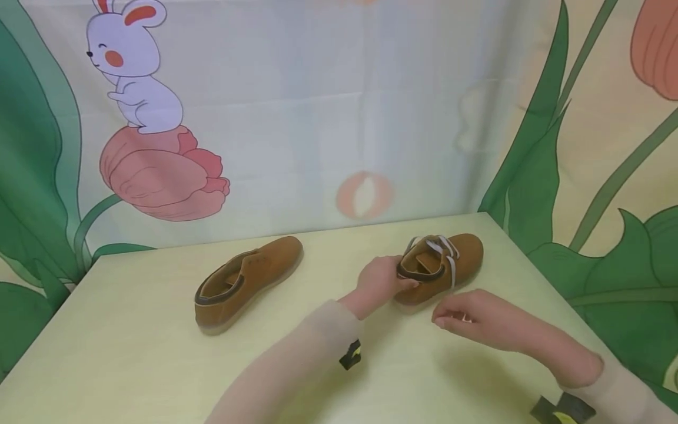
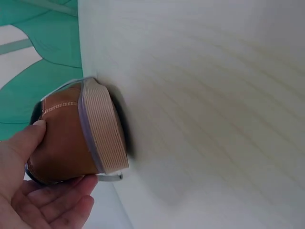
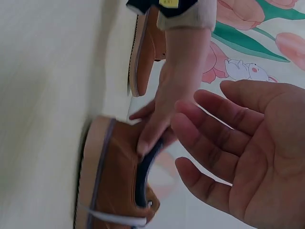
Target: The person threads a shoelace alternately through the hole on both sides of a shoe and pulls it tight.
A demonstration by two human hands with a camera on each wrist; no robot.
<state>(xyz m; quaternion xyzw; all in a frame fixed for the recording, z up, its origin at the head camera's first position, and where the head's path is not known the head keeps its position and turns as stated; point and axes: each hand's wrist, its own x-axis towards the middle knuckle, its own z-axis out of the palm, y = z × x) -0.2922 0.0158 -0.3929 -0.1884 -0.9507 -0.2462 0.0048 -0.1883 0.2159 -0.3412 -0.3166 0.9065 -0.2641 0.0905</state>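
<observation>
A brown shoe with pale laces (image 1: pixel 466 259) stands at the right of the table, its toe pointing away to the back right. My left hand (image 1: pixel 378 285) grips it at the heel, with the thumb at the collar and the fingers along the far side. In the left wrist view the heel of the laced shoe (image 2: pixel 66 138) shows between thumb and fingers, its ridged sole facing the tabletop. My right hand (image 1: pixel 477 318) hovers just in front of the shoe, fingers loosely curved and holding nothing. The right wrist view shows that right hand (image 3: pixel 257 148) beside the shoe's collar.
A second brown shoe (image 1: pixel 259 271), without visible laces, stands on the left of the pale table (image 1: pixel 132 341). Behind the table hangs a cloth backdrop (image 1: pixel 296 118) printed with a rabbit, tulips and leaves. Dark wrist devices (image 1: pixel 349 355) sit at both sleeves.
</observation>
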